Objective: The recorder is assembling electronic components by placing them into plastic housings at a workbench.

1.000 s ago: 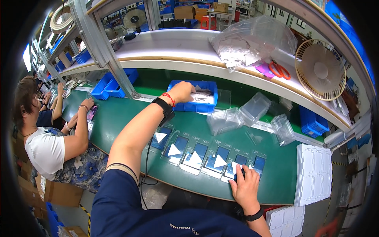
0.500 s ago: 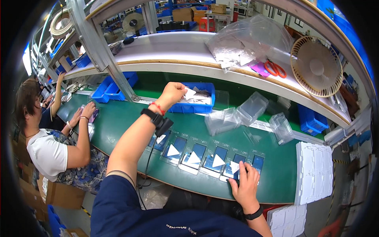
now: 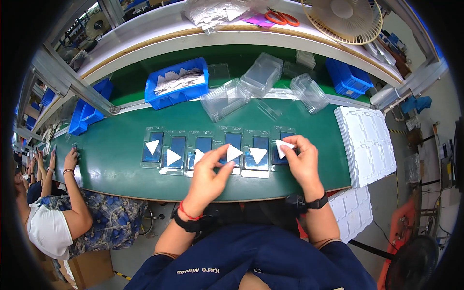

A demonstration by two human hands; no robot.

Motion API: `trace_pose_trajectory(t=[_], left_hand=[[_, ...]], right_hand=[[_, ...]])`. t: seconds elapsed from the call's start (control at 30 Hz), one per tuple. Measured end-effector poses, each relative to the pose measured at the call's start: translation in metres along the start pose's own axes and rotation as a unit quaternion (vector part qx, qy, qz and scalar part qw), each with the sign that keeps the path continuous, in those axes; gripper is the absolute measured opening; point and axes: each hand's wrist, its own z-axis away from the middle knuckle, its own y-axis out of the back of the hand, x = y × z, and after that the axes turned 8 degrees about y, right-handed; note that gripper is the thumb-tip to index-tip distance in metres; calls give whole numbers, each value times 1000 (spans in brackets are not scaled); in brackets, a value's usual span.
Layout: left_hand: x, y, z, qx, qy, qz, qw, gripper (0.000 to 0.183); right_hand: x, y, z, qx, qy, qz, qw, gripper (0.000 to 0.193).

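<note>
A row of dark blue rectangular panels lies on the green bench in clear plastic trays, most showing a white triangular piece on top. My right hand pinches a white triangle over the rightmost panel, thumb and fingers on its edge. My left hand is over the middle of the row, forefinger and thumb apart beside another white triangle; it seems to hold nothing. That hand partly hides the third panel and its triangle. Further left, two panels lie uncovered by my hands.
A blue bin of white pieces stands behind the row. Empty clear plastic boxes lie beside it. White moulded trays are stacked at the right. Orange scissors and a fan are on the shelf. A co-worker sits left.
My left hand has come from the blue bin, where it held a white piece, down to the row. A triangle is now at the rightmost panel in my right hand. The view has shifted.
</note>
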Motion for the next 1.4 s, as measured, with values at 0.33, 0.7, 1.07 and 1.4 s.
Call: trace_pose_trajectory(t=[0.33,0.7,1.07,1.4], left_hand=[[-23,15,22,162,10,-427,890,62],[-65,100,31,170,93,-426,883,66],[-128,301,32,188,86,-443,873,58],[-120,333,62,229,54,-402,885,41]], right_hand=[[27,26,-8,-81,4,187,979,38],[-46,-51,-21,-265,-219,-135,929,51],[-108,-222,-30,-341,-205,-356,845,52],[-51,-33,-49,-167,148,3,975,40]])
